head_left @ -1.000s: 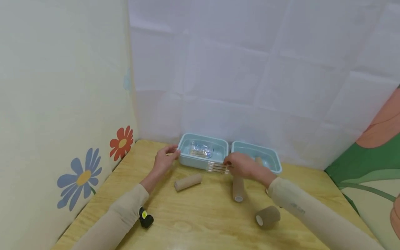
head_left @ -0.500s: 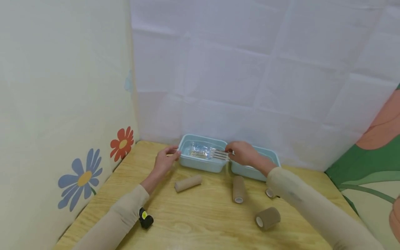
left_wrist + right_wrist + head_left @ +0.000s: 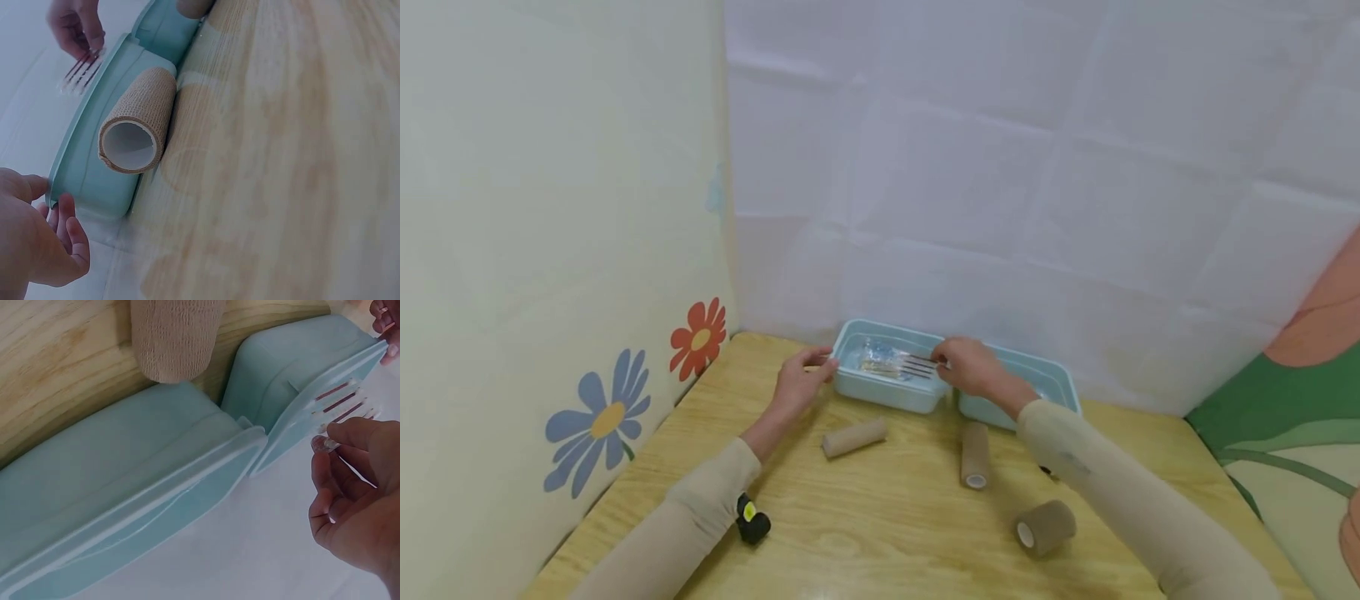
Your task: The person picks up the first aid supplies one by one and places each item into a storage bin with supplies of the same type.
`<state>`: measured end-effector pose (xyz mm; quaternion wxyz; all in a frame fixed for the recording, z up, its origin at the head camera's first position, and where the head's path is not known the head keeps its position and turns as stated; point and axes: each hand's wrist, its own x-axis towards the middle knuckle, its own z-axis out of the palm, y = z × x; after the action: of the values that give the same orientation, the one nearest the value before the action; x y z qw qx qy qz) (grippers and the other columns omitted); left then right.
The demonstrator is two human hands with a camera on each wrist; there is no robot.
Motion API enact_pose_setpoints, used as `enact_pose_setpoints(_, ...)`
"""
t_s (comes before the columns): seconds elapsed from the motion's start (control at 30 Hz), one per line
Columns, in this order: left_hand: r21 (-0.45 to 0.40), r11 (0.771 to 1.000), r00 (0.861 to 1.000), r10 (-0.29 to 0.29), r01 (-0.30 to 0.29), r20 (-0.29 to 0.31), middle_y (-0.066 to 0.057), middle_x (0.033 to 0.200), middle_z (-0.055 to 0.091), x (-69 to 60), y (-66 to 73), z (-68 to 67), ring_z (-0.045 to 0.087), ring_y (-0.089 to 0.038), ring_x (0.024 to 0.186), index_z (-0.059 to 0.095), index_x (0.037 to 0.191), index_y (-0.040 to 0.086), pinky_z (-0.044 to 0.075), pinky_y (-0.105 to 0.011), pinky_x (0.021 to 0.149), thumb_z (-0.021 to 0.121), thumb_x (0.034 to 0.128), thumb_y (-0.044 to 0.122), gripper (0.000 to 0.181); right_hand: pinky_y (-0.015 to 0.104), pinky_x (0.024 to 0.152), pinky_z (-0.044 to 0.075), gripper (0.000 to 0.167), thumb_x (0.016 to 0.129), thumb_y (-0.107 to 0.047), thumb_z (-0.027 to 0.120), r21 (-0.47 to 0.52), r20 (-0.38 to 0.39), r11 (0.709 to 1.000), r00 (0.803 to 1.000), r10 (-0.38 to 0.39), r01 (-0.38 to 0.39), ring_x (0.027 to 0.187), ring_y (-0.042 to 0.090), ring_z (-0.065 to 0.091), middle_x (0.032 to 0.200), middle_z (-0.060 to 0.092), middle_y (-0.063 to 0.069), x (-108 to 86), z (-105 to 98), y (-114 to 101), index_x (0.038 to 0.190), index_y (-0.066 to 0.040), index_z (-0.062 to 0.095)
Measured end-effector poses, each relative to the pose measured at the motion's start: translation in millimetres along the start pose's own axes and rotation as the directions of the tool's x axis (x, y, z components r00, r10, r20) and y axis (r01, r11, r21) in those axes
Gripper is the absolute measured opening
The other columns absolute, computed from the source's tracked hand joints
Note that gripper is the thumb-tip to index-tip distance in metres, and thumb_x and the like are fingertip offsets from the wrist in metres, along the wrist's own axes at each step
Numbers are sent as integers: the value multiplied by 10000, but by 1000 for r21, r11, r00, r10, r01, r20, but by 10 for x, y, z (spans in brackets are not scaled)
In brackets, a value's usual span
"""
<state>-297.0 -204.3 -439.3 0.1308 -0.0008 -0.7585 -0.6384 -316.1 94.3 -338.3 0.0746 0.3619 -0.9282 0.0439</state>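
Packet of sticks (image 3: 917, 367), apparently swabs, now farther over the left blue tray (image 3: 883, 395) at its 3 o'clock, fingers of the right hand (image 3: 967, 365) pinching its end, left hand (image 3: 801, 381) gripping the tray at 9 o'clock

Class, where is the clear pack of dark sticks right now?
In the head view, the pack is pinched by the right hand, over the right end of the left blue bin.

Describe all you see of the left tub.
The left tub is pale blue, plastic-looking and rectangular, with rounded corners and a rim. It sits upright on the table beside the right tub. The left hand grips its rim; a clear packet lies inside. The right hand holds a second packet over it.
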Motion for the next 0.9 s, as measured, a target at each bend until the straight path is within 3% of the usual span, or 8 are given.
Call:
enact_pose_setpoints(0.2,-4,1000,1000,-1,1,2,-198,1107,670,-27,18,21,700,-300,890,632,1329,-29,493,-217,694,693,987,142,388,419,863,545,207,987,-71,651,32,30,999,999,27,-28,1038,263,662,1122,714,107,68,82,-88,1170,-30,738)
enact_pose_setpoints(0.43,-5,1000,1000,-12,12,2,-208,1127,666,-58,41,32,699,-318,914,628,1337,-25,480,-199,673,685,993,145,388,422,869,545,181,969,-21,646,62,-20,998,1000,-18,19,1005,275,676,1079,722,130,126,167,-167,1120,7,740)
enact_pose_setpoints(0.7,9,1000,1000,-3,3,20,-215,1153,659,-69,62,72,694,-342,944,622,1347,-21,474,-204,684,673,1003,157,391,316,772,561,160,904,66,658,242,-62,967,996,-71,84,870,265,691,973,729,161,147,223,-157,1041,62,741)
enact_pose_setpoints(0.9,12,1000,999,-15,15,29,-204,1151,662,-72,68,107,697,-308,928,619,1354,-17,481,-227,681,676,1001,159,398,319,782,554,198,929,24,647,312,-15,950,1000,-2,7,895,242,674,1026,720,162,63,194,-138,1107,62,727)
